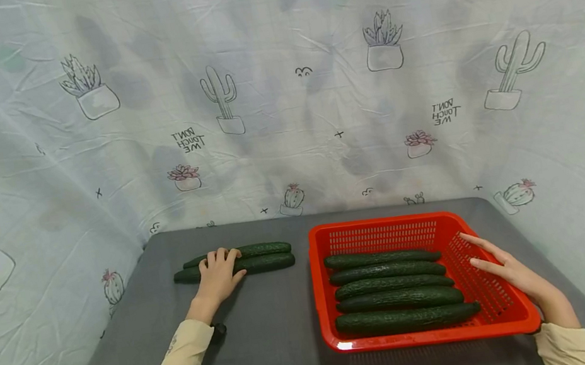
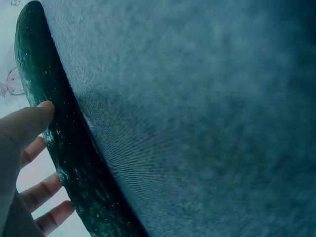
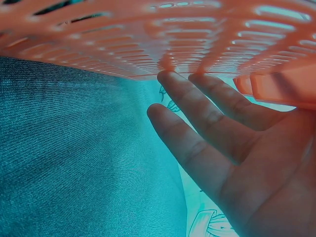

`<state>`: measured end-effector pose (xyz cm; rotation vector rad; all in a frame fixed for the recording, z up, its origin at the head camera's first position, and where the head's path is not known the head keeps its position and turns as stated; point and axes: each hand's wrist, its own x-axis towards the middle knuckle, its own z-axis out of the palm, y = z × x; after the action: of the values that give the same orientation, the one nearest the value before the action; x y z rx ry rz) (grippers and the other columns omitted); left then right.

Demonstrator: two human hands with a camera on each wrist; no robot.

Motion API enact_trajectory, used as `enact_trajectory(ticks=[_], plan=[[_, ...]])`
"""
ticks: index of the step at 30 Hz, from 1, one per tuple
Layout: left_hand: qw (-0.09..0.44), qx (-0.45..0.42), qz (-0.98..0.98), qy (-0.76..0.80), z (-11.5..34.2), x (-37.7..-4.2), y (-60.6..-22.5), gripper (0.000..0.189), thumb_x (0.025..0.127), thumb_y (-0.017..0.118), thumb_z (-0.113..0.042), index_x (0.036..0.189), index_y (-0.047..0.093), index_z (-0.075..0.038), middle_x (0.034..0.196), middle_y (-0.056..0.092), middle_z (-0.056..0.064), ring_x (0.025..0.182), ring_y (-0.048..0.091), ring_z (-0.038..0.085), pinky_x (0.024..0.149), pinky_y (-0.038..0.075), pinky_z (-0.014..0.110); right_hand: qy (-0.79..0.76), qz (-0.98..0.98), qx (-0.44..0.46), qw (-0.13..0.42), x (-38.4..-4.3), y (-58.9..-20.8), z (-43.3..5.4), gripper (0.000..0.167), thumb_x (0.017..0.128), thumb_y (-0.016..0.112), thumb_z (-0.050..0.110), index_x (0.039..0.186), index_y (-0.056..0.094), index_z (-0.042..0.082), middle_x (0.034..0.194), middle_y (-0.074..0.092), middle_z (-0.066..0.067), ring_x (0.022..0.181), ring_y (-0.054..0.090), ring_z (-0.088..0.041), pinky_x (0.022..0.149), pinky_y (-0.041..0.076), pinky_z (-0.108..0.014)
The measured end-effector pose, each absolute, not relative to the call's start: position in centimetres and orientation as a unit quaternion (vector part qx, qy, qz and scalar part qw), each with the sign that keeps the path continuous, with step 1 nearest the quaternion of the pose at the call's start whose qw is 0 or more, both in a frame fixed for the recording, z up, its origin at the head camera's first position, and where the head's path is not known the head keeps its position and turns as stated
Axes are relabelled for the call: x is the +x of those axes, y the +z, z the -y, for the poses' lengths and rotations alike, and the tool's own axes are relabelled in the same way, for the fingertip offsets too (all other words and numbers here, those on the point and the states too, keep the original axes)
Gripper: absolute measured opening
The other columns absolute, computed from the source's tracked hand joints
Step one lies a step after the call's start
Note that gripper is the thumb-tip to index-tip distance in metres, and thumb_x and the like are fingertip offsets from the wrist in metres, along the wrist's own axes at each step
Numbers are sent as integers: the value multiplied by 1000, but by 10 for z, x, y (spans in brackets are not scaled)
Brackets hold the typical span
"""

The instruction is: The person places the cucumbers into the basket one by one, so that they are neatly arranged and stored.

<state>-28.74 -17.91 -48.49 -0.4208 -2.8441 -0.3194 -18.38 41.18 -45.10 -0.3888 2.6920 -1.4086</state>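
My left hand lies over two dark green cucumbers side by side on the grey table. Its thumb presses the nearer cucumber, and the other fingers reach round its far side, where their tips are hidden in the left wrist view. Just behind lies the second cucumber. At the right side of a red slotted basket, my right hand straddles the rim with long, spread fingers. Two digits show over the inside; three fingers lie outside, close against the slotted wall. Several cucumbers lie in a row in the basket.
The grey table runs back to a pale curtain printed with potted cacti, which also hangs along both sides. A strip of tabletop separates the loose cucumbers from the basket's left wall.
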Motion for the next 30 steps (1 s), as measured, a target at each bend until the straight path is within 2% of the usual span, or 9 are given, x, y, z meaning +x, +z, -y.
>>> enact_trajectory(ticks=[10,18,23,30], plan=[[64,-146,982,-102,183,-290,-479,38,86,67,-29,117,52,-12,115,46,18,111,38,43,91,29,63,-461,-878,-128,35,-182,-451,-412,56,98,44,20,149,20,20,152,16,-12,114,20,22,90,24,-67],[58,-149,983,-90,182,-291,-478,35,86,67,-25,116,53,-13,109,43,16,104,38,40,86,31,60,-459,-879,-124,39,-182,-451,-412,56,99,44,22,149,19,22,152,16,-17,114,22,21,90,27,-64],[47,-140,985,-89,182,-291,-482,34,88,64,-26,117,51,-14,111,43,16,107,38,43,88,30,63,-441,-888,-130,32,-181,-450,-412,56,98,44,21,149,20,23,151,18,-16,116,23,19,90,32,-54],[43,-147,985,-83,184,-286,-485,34,91,59,-28,121,49,-15,116,45,17,110,37,45,90,26,67,-440,-888,-133,30,-183,-449,-412,56,98,45,20,148,21,21,151,19,-17,116,22,19,90,31,-56]])
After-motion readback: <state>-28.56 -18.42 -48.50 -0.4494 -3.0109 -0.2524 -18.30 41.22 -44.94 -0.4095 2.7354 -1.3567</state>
